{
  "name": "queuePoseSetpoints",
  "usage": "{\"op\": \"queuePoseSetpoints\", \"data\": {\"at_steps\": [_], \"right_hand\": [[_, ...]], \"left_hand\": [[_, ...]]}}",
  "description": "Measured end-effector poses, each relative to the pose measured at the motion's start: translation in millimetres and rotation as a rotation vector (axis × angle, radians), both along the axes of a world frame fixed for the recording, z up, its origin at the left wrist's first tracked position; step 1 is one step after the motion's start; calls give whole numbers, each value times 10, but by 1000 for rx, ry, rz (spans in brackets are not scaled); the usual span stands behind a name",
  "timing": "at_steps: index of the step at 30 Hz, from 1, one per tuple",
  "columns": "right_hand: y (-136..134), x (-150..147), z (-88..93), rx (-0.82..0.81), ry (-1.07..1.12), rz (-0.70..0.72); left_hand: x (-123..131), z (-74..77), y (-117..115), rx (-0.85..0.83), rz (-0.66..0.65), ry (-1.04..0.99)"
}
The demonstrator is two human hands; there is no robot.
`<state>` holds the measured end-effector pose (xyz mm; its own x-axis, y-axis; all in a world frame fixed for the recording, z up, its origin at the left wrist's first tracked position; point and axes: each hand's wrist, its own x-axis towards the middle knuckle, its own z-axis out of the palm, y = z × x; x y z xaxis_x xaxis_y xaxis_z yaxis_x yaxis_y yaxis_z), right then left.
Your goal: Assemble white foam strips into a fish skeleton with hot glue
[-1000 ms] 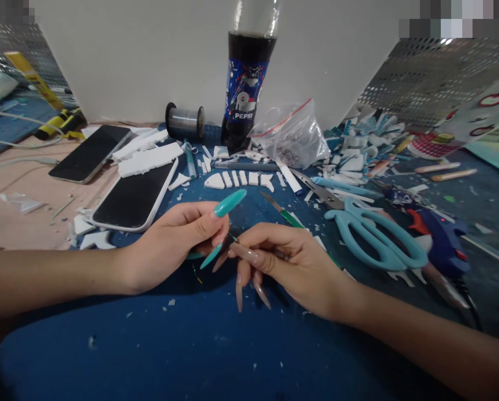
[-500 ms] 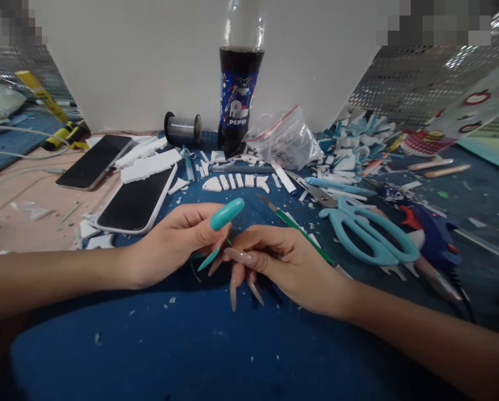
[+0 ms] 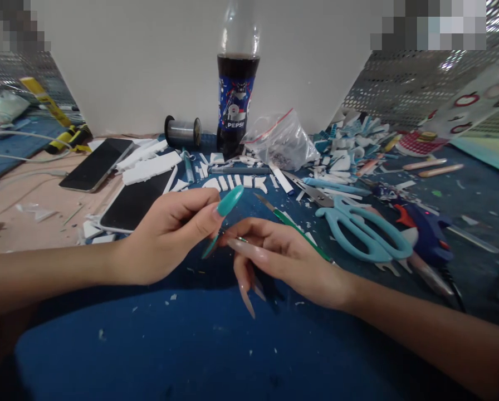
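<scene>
Dark phone [image 3: 97, 165]: on the pale board at left, screen up.
White-edged phone [image 3: 128, 207]: beside it, partly covered by white strips [image 3: 151, 169] and the left forearm.
Left hand [image 3: 174, 236]: above the blue mat [image 3: 149, 351]; fingers narrow, thumb laid against the curled forefinger; whatever lies between them is hidden, so cannot tell.
Spool [image 3: 182, 132]: on its side at the back, line wound on it.
Bottle [image 3: 235, 106]: upright, dark drink below the clear neck.
White pieces [image 3: 238, 182]: in a row beyond the hands, bars and a forked end, cut out and laid in order; gaps between them, no join visible.
Small thin thing [image 3: 241, 239]: at the right fingertips, between the two hands; too small to identify. Judged unfinished, as both hands are busy around it.
Clear bag [image 3: 285, 145]: behind the row, small dark contents.
Right hand [image 3: 291, 262]: thumb and forefinger narrow on the small thin thing; lower fingers hang loose.
Knife [image 3: 297, 225]: green handle, just beyond the right hand, unheld.
Scrap heap [image 3: 353, 147]: blue and white offcuts, apparently from cutting already done.
Scissors [image 3: 368, 231]: blue handles, lying unheld.
Glue gun [image 3: 433, 234]: at right, small red light showing, unheld.
</scene>
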<state>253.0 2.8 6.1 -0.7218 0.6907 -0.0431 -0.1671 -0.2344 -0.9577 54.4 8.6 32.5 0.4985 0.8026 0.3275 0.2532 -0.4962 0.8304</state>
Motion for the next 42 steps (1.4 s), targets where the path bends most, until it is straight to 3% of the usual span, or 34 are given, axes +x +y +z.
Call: {"op": "queuePoseSetpoints", "data": {"at_steps": [5,8,16,24,30,33,38,42], "right_hand": [[19,17,10,31,94,75],[-7,-14,15,84,43,70],[-93,-91,127,302,-7,-247],[-135,-124,70,34,93,-245],[-118,-121,86,90,-23,-268],[-104,-116,52,157,-29,-374],[-67,-91,-43,162,-27,-558],[-54,-75,-68,118,-43,-573]], "left_hand": [[46,58,-25,30,-50,54],[72,65,-49,32,-86,72],[65,27,-92,155,42,52],[78,-27,-84,164,122,57],[35,-106,-40,248,169,167],[4,-170,18,391,168,257],[36,-265,111,791,12,663],[78,-284,133,839,-56,753]]}}
